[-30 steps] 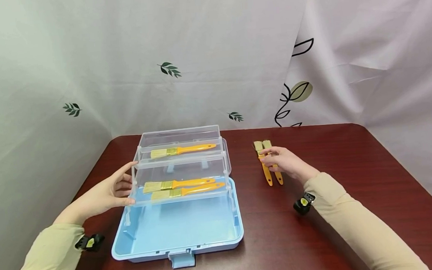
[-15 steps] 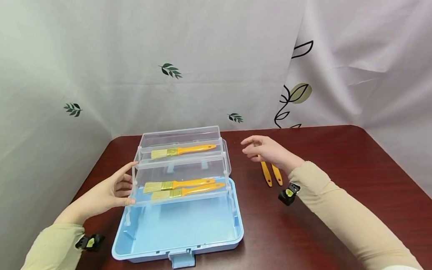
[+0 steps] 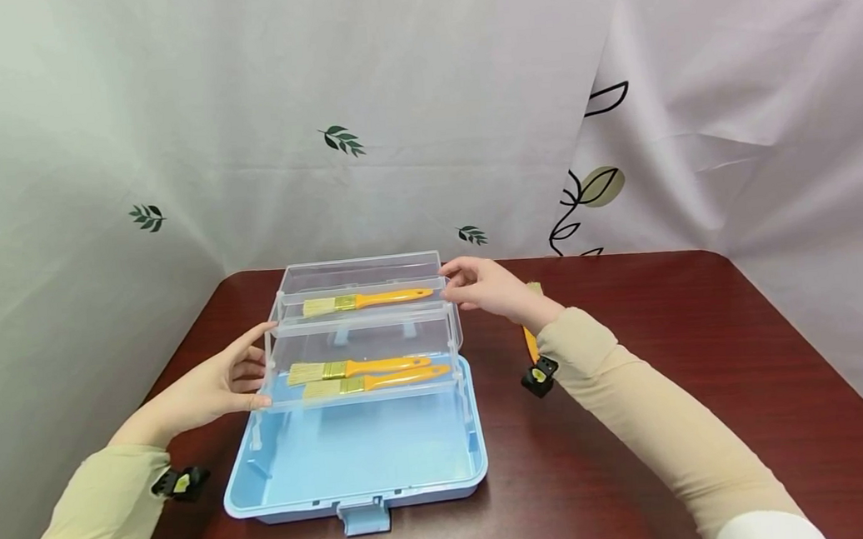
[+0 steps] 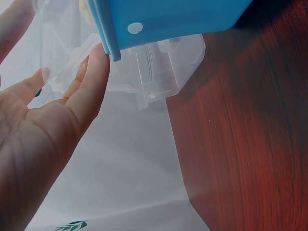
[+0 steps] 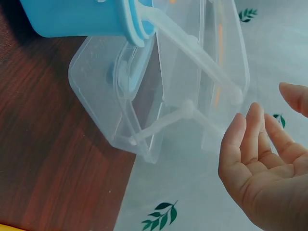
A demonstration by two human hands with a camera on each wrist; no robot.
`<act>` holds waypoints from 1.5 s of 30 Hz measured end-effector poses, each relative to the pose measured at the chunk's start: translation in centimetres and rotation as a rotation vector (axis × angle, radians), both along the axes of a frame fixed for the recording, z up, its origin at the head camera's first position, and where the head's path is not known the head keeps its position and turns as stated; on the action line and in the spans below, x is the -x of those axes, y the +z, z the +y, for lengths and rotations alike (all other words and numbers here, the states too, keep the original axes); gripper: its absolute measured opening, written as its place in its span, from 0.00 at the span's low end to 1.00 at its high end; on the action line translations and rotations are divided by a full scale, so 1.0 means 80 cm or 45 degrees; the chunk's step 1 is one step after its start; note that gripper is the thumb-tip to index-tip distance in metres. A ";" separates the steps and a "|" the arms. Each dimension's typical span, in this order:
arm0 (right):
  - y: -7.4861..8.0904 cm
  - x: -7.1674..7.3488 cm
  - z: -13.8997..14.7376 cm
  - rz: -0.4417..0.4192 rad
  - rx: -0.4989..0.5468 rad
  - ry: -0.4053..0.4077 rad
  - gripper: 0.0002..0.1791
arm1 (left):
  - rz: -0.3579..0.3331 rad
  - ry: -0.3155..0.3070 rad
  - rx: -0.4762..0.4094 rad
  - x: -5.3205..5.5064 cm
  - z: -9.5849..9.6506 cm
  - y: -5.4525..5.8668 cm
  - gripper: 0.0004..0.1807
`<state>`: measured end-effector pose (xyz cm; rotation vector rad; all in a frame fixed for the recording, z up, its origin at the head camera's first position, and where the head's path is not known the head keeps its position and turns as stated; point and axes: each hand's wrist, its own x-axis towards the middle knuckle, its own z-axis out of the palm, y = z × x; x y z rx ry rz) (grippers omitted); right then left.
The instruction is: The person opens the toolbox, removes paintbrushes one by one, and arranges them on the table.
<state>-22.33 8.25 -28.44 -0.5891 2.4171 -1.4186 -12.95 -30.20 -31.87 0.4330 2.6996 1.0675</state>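
Note:
A blue toolbox [image 3: 362,454] stands unlidded, with clear trays raised on hinged arms. One paintbrush [image 3: 394,296] with a yellow handle lies in the upper tray [image 3: 364,267]. Two similar paintbrushes [image 3: 409,376] lie in the lower tray [image 3: 361,338]. My left hand [image 3: 203,394] grips the left end of the lower tray, thumb at its front edge and a finger at the upper corner. At the upper tray's right end, my right hand [image 3: 496,288] has its fingertips close to the wall. Its fingers are loosely bent with nothing between them in the right wrist view.
More yellow-handled paintbrushes [image 3: 531,344] lie on the dark red table [image 3: 631,331], partly hidden by my right arm. Behind the trays leans the clear lid [image 5: 91,82]. A light patterned curtain [image 3: 396,188] surrounds the table. The latch [image 3: 364,516] juts from the toolbox's front.
My right hand has moved left from over the loose paintbrushes to the upper tray's right end. The left hand, toolbox and trays have stayed in place.

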 end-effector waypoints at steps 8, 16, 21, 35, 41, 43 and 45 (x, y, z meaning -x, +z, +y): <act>-0.002 0.006 -0.024 0.233 -0.186 -0.007 0.22 | -0.002 0.000 -0.002 0.001 0.002 0.001 0.56; -0.001 0.010 -0.043 0.406 -0.379 0.030 0.24 | -0.002 0.003 0.002 0.001 0.001 0.002 0.57; 0.002 0.010 -0.055 0.600 -0.626 0.070 0.25 | -0.006 -0.008 -0.001 0.002 0.002 0.001 0.57; 0.014 0.023 -0.076 0.629 -0.682 0.411 0.28 | -0.015 0.001 -0.003 0.002 0.001 0.000 0.57; 0.014 0.026 -0.082 0.680 -0.753 0.460 0.27 | -0.014 0.004 -0.003 0.001 0.000 0.000 0.57; 0.013 0.026 -0.085 0.716 -0.773 0.462 0.26 | -0.014 0.003 -0.005 0.001 0.000 0.000 0.57; 0.011 0.027 -0.088 0.759 -0.793 0.457 0.25 | -0.013 0.002 -0.006 0.001 0.000 0.000 0.57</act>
